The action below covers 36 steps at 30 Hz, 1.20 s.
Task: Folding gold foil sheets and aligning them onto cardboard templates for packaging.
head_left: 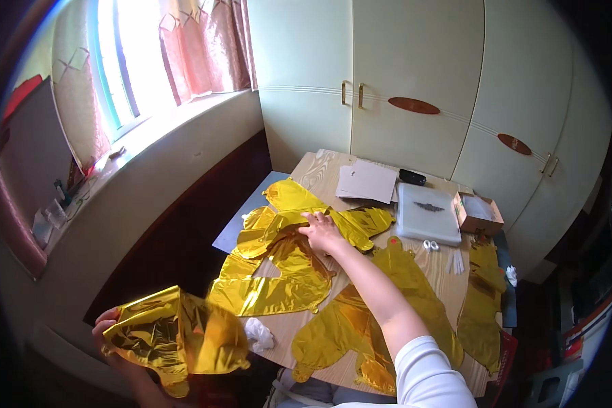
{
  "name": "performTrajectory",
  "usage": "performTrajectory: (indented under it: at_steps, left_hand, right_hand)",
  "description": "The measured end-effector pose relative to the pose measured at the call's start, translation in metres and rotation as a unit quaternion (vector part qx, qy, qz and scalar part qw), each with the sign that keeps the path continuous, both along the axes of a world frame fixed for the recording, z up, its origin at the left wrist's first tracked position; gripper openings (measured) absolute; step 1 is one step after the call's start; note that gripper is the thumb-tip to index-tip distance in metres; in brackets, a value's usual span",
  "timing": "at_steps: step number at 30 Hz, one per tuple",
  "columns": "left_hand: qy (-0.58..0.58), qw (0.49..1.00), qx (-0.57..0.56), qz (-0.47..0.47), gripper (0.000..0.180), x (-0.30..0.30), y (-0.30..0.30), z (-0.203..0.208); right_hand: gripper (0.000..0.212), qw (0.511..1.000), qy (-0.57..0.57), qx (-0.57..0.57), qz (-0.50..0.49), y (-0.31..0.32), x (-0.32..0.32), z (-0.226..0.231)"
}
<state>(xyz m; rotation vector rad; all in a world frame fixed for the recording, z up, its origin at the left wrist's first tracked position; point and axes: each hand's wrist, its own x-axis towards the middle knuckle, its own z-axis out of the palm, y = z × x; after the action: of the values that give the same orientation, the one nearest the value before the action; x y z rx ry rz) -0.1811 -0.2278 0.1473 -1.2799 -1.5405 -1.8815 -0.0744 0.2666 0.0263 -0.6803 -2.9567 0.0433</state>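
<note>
At the lower left, off the table's edge, my left hand [105, 328] grips a crumpled, flat gold foil balloon [177, 333] by its left side. Part of that hand is hidden behind the foil. My right arm reaches across the table, and my right hand [321, 233] rests on a spread of deflated gold foil balloons [272, 282], fingers apart on the foil. Under my right forearm lies another flat foil balloon [340, 326] with rounded lobes. One more gold foil balloon [481, 306] hangs along the table's right edge.
Grey-white cards [367, 181], a black object [412, 177], a clear plastic box [425, 214] and a small cardboard box [479, 213] stand at the back. White rolls [430, 245] and thin white strips [455, 262] lie nearby. Crumpled white tissue [259, 334] sits near the front edge.
</note>
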Motion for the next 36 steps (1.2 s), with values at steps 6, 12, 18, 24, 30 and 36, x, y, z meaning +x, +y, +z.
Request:
performTrajectory:
  at_steps: [6, 12, 18, 24, 30, 36]
  left_hand:
    - [-0.04, 0.998, 0.027, 0.051, 0.014, 0.013, 0.017, -0.003]
    - [-0.044, 0.996, 0.006, 0.08, 0.013, 0.01, 0.019, -0.009]
    - [-0.041, 0.998, -0.01, 0.054, 0.013, 0.025, 0.022, -0.008]
    - [0.126, 0.984, -0.129, 0.002, 0.009, 0.042, 0.07, 0.024]
    - [0.177, 0.968, -0.107, -0.144, 0.034, 0.067, 0.156, 0.069]
    - [0.16, 0.924, -0.037, -0.345, 0.015, 0.086, 0.225, 0.074]
  right_hand:
    - [0.041, 0.997, -0.033, -0.072, 0.016, 0.028, -0.036, 0.001]
    - [0.041, 0.93, 0.256, -0.262, -0.001, 0.074, -0.059, -0.01]
    - [0.048, 0.891, 0.221, -0.396, 0.013, 0.042, -0.033, 0.016]
    - [0.062, 0.907, 0.185, -0.354, 0.132, -0.013, 0.038, 0.046]
    - [0.092, 0.675, 0.261, -0.656, 0.214, -0.088, 0.117, 0.077]
    - [0.056, 0.651, 0.331, -0.674, 0.115, -0.1, 0.189, 0.093]
